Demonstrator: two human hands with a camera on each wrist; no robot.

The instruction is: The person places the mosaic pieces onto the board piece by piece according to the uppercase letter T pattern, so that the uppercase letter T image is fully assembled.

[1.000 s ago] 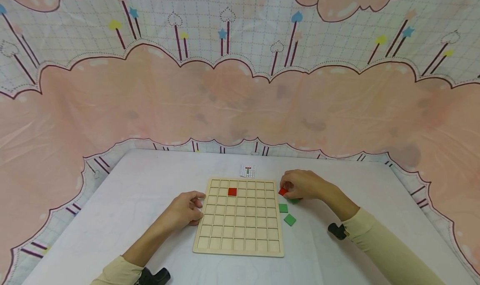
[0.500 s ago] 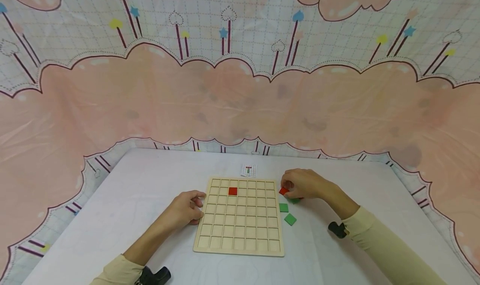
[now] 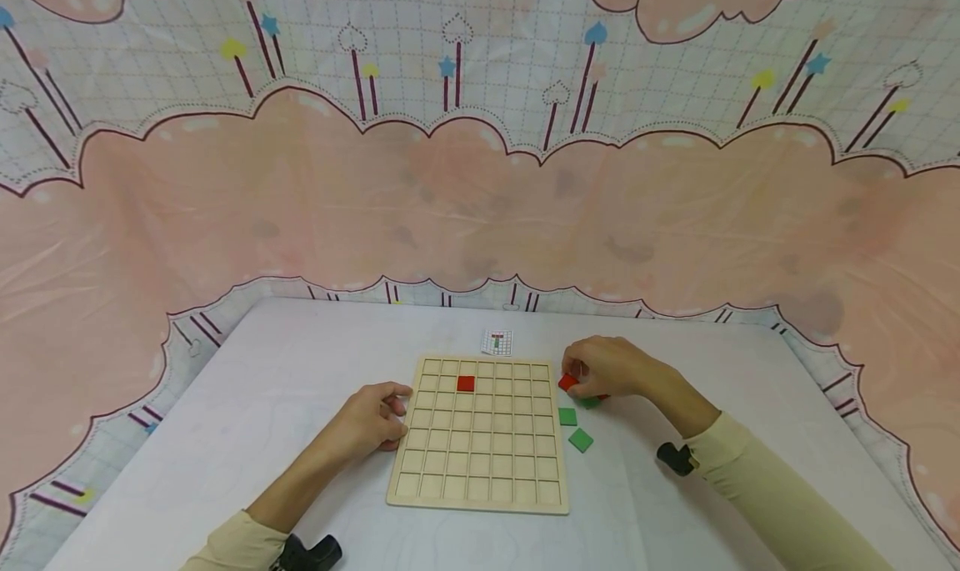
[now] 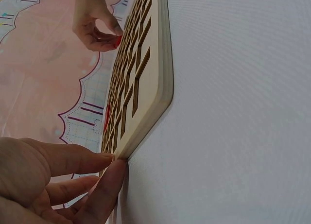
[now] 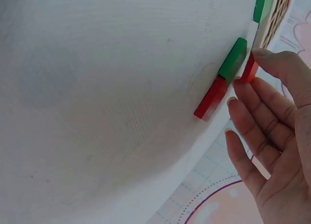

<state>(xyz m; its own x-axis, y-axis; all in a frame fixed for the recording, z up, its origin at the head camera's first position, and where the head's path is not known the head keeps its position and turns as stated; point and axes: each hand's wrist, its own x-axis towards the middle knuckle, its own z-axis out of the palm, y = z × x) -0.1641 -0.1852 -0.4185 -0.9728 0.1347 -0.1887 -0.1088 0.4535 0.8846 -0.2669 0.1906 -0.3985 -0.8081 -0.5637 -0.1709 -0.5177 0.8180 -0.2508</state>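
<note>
- Picking up a red tile point(image 3: 567, 383) seemed to be your step in hand: your right hand point(image 3: 603, 367) pinched it between thumb and forefinger, the other fingers loosely bent and free of it.
- You had that tile just beyond the right edge of the wooden board point(image 3: 480, 446), near its far corner; whether it touched the table point(image 3: 337, 346) you could not tell.
- Your left hand point(image 3: 367, 421) lay at the board's left edge, thumb and forefinger against it in a relaxed touch, gripping nothing else, probably to keep it steady.
- Your next move, as I judged it, called for lifting the tile clear, carrying it leftward and lowering it flat into a bare cell, perhaps beside the seated red tile point(image 3: 466, 383), since the small card point(image 3: 497, 343) appeared to show a red bar over a green stem.
- Your tile looked square-faced and thin, so it had no clear long axis; its sides ran aslant to the grid, one corner pointing left toward the board, so it likely needed a slight turn first.
- Beside your right hand, a nearer green tile point(image 3: 581, 440) also lay aslant, while another green tile point(image 3: 567, 417) sat roughly in line with the board.
</note>
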